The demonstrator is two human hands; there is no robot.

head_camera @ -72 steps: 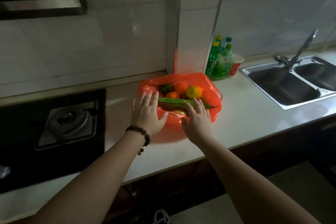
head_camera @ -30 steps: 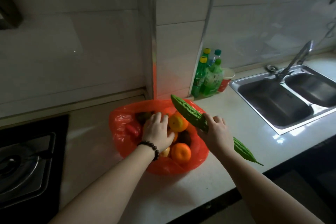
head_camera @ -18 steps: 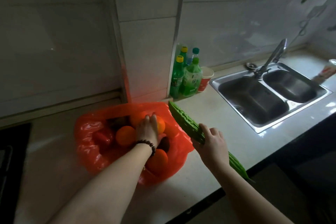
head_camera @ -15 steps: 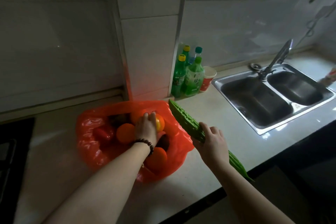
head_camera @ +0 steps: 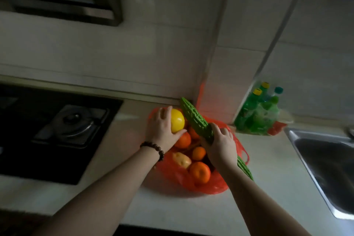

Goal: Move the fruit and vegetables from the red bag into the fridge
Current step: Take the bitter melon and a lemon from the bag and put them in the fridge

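Counter (head_camera: 268, 168): red bag (head_camera: 203, 184), right hand (head_camera: 220, 144) gripping gourd (head_camera: 195, 119)

We see a pale countertop (head_camera: 268, 168) carrying a red bag (head_camera: 203, 184) of produce at its middle. A black gas hob (head_camera: 57, 134) is set in at the left and a steel sink (head_camera: 323, 170) at the right. Green bottles (head_camera: 256, 115) stand by the tiled wall, a red cup (head_camera: 277, 127) just beside them.

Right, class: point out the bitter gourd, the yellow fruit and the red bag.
bitter gourd (head_camera: 193, 119), head view, on its upper ridged body.
yellow fruit (head_camera: 177, 120), head view, on its bare front.
red bag (head_camera: 208, 187), head view, on its near wall.
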